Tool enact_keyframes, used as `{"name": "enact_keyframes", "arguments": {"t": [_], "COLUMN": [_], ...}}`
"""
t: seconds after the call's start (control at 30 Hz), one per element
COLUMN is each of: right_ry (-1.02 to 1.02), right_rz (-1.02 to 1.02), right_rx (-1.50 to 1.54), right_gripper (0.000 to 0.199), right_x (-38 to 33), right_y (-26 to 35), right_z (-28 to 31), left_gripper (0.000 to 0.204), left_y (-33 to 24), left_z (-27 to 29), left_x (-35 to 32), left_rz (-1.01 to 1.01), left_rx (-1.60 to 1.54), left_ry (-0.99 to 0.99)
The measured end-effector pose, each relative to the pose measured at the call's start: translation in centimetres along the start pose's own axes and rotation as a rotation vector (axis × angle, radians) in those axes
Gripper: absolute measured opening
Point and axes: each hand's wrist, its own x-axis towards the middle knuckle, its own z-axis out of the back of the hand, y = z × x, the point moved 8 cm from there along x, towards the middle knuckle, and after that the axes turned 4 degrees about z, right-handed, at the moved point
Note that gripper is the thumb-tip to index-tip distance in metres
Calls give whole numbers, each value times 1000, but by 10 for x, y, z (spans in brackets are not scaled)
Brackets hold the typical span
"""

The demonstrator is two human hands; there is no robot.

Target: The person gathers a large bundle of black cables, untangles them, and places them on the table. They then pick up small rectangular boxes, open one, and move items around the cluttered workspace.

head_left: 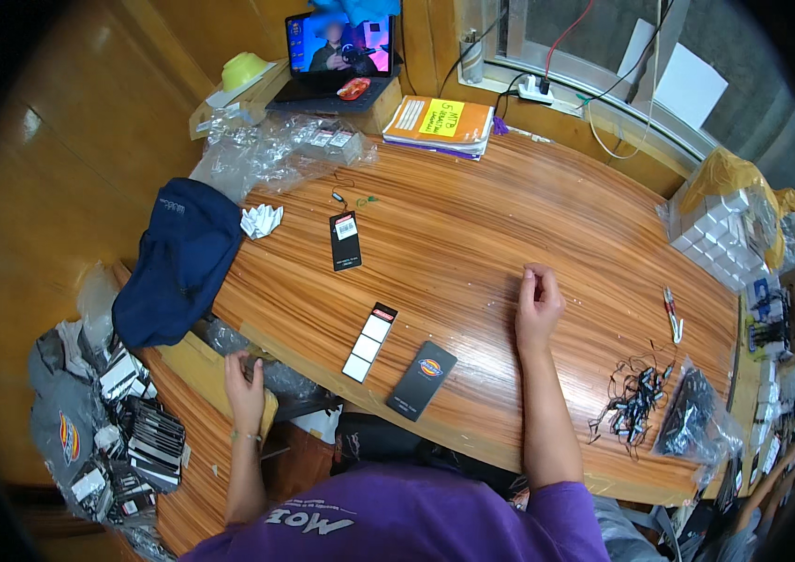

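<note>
My right hand (537, 303) rests on the wooden table (472, 234) with its fingers loosely curled and nothing visible in them. My left hand (246, 386) reaches down off the table's left edge to a clear plastic bag (271, 373) on a lower bench, fingers spread on it. Between my hands lie a dark hang tag (423, 379) with a round logo and a black strip of white stickers (370, 341). Farther off lies another black tag (345, 240) with a barcode label.
A pile of black strings with small fasteners (633, 401) and a clear bag (692, 412) sit at right. A navy cap (177, 258) hangs over the left edge. Stacked tags (140, 431) fill the lower left. A laptop (337, 51), notebooks (440, 124) and white boxes (716, 239) line the far sides.
</note>
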Motion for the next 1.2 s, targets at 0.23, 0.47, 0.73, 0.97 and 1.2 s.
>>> {"name": "enact_keyframes", "arguments": {"t": [0.23,0.47,0.73,0.97,1.2], "right_ry": [21,0,24,28,17], "right_rz": [-56,-51,-47,-113,-164], "right_rx": [25,41,-10,-7,47], "right_gripper": [6,5,6,5,5], "right_x": [-2,3,4,2,-6], "right_y": [-2,-10,-8,-17,-23], "right_z": [2,0,-1,-4,-8], "left_gripper": [23,26,23,14,17], "left_y": [11,13,-17,-1,-11], "left_z": [-13,-26,-24,-53,-55], "left_x": [2,3,-4,-7,-9], "left_rz": [61,-60,-265,-172,-343], "left_rx": [35,10,61,26,192], "left_ry": [85,140,262,598,726]}}
